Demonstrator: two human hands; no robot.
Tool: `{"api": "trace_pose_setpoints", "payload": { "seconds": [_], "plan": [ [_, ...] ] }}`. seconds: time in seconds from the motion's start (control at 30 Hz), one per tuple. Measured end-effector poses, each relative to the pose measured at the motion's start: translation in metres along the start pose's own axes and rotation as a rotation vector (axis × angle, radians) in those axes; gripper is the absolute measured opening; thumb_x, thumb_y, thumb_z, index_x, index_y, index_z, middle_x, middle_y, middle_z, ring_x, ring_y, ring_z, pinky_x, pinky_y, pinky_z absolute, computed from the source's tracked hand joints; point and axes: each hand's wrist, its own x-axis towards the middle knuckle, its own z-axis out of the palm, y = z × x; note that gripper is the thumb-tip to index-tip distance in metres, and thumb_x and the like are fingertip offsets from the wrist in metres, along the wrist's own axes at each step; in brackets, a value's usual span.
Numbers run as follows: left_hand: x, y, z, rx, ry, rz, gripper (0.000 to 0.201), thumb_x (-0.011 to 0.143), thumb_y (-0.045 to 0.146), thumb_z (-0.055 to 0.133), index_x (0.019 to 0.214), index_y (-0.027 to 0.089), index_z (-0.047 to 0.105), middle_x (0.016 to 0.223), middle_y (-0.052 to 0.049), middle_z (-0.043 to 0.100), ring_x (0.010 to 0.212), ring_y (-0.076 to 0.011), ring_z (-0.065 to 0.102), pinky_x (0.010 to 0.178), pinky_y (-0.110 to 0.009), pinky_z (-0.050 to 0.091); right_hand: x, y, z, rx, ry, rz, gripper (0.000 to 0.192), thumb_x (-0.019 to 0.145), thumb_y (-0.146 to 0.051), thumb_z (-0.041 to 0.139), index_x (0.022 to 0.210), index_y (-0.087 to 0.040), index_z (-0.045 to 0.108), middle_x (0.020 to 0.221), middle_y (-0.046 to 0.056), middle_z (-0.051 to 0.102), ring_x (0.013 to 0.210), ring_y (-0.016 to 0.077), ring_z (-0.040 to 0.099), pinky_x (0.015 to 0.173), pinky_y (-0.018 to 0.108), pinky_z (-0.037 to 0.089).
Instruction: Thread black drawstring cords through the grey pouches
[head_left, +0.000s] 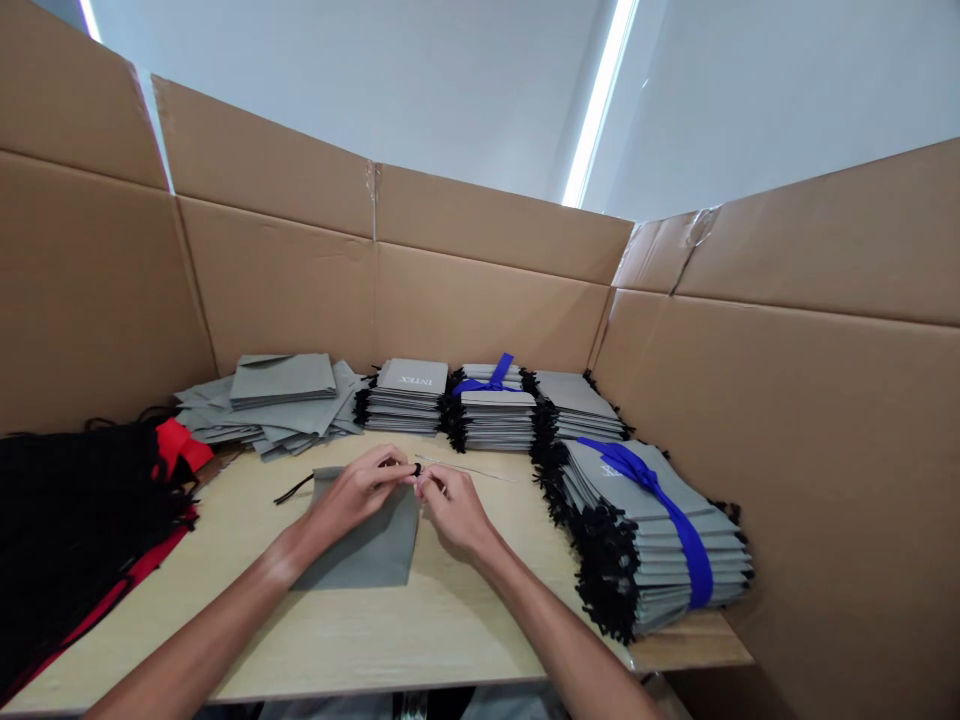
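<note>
Cardboard walls close in a pale wooden surface on 3 sides, under a white ceiling with a strip light. Both hands meet near the middle of the surface, over a flat gray pouch that lies beneath them. The left hand has its fingers pinched shut on a black drawstring, whose loose end trails out to the left of the fingers across the surface. The right hand has its fingers closed on a thin metal threading needle, which points away to the right of the fingers. The fingertips of the 2 hands almost touch at the pouch's top edge.

Beyond the fingers, against the far wall, sit stacks of gray pouches, 1 of them bound with a blue ribbon. Left of those lies a loose heap of gray pouches. To the right of the fingers rests a large bundle of pouches with black cord ends along its edge, tied with a blue band. Far to the left lies a pile of black cords over something red.
</note>
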Motion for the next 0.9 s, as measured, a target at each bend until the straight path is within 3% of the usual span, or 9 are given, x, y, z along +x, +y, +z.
{"api": "trace_pose_setpoints", "payload": {
  "seconds": [0.1, 0.2, 0.37, 0.43, 0.53, 0.9],
  "plan": [
    [-0.002, 0.002, -0.001, 0.182, 0.001, 0.106, 0.029, 0.108, 0.016, 0.054, 0.109, 0.024, 0.082, 0.099, -0.008, 0.074, 0.091, -0.0211, 0.07, 0.08, -0.029, 0.054, 0.002, -0.001, 0.001, 0.036, -0.009, 0.076, 0.026, 0.092, -0.017, 0.053, 0.068, -0.021, 0.061, 0.067, -0.003, 0.059, 0.067, 0.016, 0.053, 0.067, 0.026, 0.036],
    [-0.002, 0.007, 0.002, 0.251, 0.034, 0.099, 0.024, 0.107, 0.018, 0.057, 0.107, 0.023, 0.081, 0.097, -0.008, 0.075, 0.09, -0.0227, 0.069, 0.08, -0.032, 0.053, 0.004, -0.001, 0.002, 0.093, -0.003, 0.092, 0.024, 0.091, -0.019, 0.053, 0.068, -0.022, 0.06, 0.065, -0.003, 0.057, 0.066, 0.0159, 0.052, 0.066, 0.026, 0.036],
    [0.002, 0.016, 0.009, 0.009, 0.09, -0.1, 0.024, 0.106, 0.025, 0.06, 0.098, 0.022, 0.082, 0.093, -0.007, 0.076, 0.088, -0.0216, 0.071, 0.082, -0.031, 0.055, 0.003, -0.001, -0.004, 0.233, 0.024, 0.031, 0.024, 0.096, -0.03, 0.054, 0.075, -0.022, 0.062, 0.074, 0.0, 0.06, 0.07, 0.0162, 0.052, 0.069, 0.028, 0.04],
    [0.005, 0.018, 0.01, -0.116, 0.089, -0.188, 0.025, 0.105, 0.031, 0.061, 0.097, 0.022, 0.083, 0.095, -0.007, 0.077, 0.09, -0.0218, 0.072, 0.083, -0.031, 0.057, 0.003, -0.001, -0.008, 0.273, 0.064, 0.005, 0.018, 0.096, -0.039, 0.063, 0.087, -0.023, 0.064, 0.083, 0.0, 0.063, 0.073, 0.0162, 0.054, 0.068, 0.027, 0.041],
    [0.009, 0.019, 0.008, -0.25, 0.07, -0.275, 0.027, 0.103, 0.04, 0.064, 0.095, 0.022, 0.082, 0.097, -0.008, 0.078, 0.094, -0.0236, 0.072, 0.089, -0.033, 0.058, 0.003, -0.001, -0.01, 0.28, 0.041, -0.023, 0.03, 0.086, -0.047, 0.08, 0.099, -0.023, 0.065, 0.09, 0.0, 0.065, 0.076, 0.0161, 0.056, 0.064, 0.026, 0.041],
    [0.016, 0.028, 0.004, -0.468, -0.035, -0.418, 0.042, 0.096, 0.061, 0.069, 0.094, 0.022, 0.082, 0.095, -0.008, 0.081, 0.093, -0.0285, 0.072, 0.093, -0.037, 0.058, 0.006, -0.005, -0.012, 0.278, 0.001, 0.018, 0.049, 0.075, -0.062, 0.089, 0.091, -0.022, 0.065, 0.088, 0.0, 0.066, 0.072, 0.0144, 0.055, 0.058, 0.024, 0.041]
  ]
}}
